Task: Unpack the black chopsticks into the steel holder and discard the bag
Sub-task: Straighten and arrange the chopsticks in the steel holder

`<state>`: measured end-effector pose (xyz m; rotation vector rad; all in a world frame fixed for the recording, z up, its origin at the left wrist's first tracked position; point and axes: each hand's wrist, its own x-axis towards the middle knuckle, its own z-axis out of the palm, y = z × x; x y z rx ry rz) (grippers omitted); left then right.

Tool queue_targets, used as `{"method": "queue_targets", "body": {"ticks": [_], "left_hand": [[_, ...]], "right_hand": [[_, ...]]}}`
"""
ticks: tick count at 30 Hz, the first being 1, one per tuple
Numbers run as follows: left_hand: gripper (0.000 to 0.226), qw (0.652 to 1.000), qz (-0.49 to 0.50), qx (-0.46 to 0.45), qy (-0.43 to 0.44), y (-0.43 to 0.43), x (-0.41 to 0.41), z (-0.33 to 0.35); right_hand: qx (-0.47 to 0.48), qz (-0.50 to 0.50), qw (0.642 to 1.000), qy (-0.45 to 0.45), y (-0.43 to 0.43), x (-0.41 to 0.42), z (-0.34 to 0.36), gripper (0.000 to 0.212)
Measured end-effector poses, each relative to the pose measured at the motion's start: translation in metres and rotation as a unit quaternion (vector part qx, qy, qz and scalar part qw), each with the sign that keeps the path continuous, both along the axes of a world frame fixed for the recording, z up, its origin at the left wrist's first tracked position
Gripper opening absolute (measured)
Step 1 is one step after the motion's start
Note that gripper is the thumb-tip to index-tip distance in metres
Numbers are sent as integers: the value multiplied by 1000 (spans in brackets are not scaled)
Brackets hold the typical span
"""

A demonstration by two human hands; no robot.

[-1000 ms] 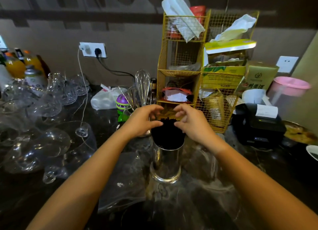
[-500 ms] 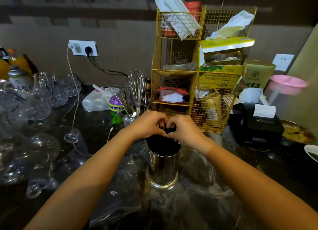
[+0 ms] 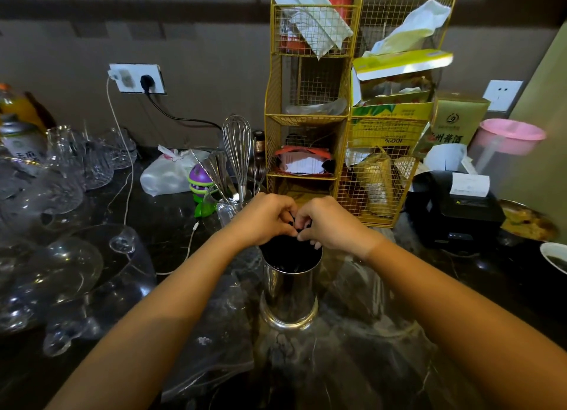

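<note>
The steel holder [image 3: 290, 293] stands upright on the dark counter in the middle of the view. A bundle of black chopsticks [image 3: 288, 254] fills its mouth and sticks up above the rim. My left hand [image 3: 265, 217] and my right hand [image 3: 329, 225] are pressed together over the bundle's top, fingers curled around the chopstick ends. A clear plastic bag [image 3: 211, 345] lies flat on the counter, to the left of the holder's base and nearer to me.
A gold wire rack [image 3: 310, 118] full of boxes stands right behind the holder. A cup with a whisk [image 3: 236, 151] and spoons is at back left. Several clear glasses [image 3: 61, 265] crowd the left. A black printer [image 3: 457, 207] sits at right.
My two hands have come together from the sides of the chopstick bundle and now close over its top. The view has shifted slightly.
</note>
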<state>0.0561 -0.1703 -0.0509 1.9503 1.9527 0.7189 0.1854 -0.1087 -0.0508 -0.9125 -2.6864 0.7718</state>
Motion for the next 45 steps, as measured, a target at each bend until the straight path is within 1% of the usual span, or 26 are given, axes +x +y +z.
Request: {"method": "queue_targets", "body": {"ticks": [2, 4, 10, 15, 18, 20, 23, 27, 31, 36, 40, 42, 43, 44, 45], "left_hand": [[22, 1000, -1, 7, -6, -1, 1, 0], [21, 1000, 0, 15, -12, -3, 2, 1], [22, 998, 1, 52, -45, -9, 3, 12], [26, 993, 8, 75, -87, -10, 6, 28], [25, 992, 8, 90, -85, -9, 6, 39], [24, 991, 11, 105, -82, -8, 6, 47], [23, 988, 16, 135, -74, -6, 6, 59], [22, 981, 18, 179, -74, -2, 6, 76], [20, 972, 21, 229, -51, 1, 8, 96], [16, 958, 26, 281, -47, 2, 15, 121], [12, 932, 69, 353, -41, -1, 24, 131], [8, 914, 77, 393, -62, -9, 27, 130], [4, 909, 74, 404, -76, -13, 29, 126], [5, 908, 72, 404, -90, -16, 30, 121], [11, 911, 69, 391, -106, -18, 31, 114]], "right_hand": [[-10, 8, 1000, -6, 0, 1, 1, 5], [-13, 14, 1000, -5, -1, 2, 2, 8], [-25, 14, 999, 31, -2, 5, 13, 18], [-9, 13, 998, 60, -2, 7, 28, 27], [-11, 9, 997, 73, 0, 8, 37, 18], [-16, 11, 997, 80, 0, 8, 44, 18], [-34, 9, 993, 112, -1, 8, 55, 26], [-68, 6, 982, 174, 0, 8, 68, 25], [-86, -15, 969, 231, 1, 7, 84, 23], [-87, -31, 945, 313, -2, 8, 105, 25], [-57, -50, 924, 376, -2, 14, 123, 12], [-35, -65, 897, 435, 1, 20, 131, 27], [-29, -73, 878, 471, 2, 24, 134, 29], [-31, -82, 856, 509, 3, 29, 136, 28], [-45, -92, 831, 547, 3, 32, 136, 25]]}}
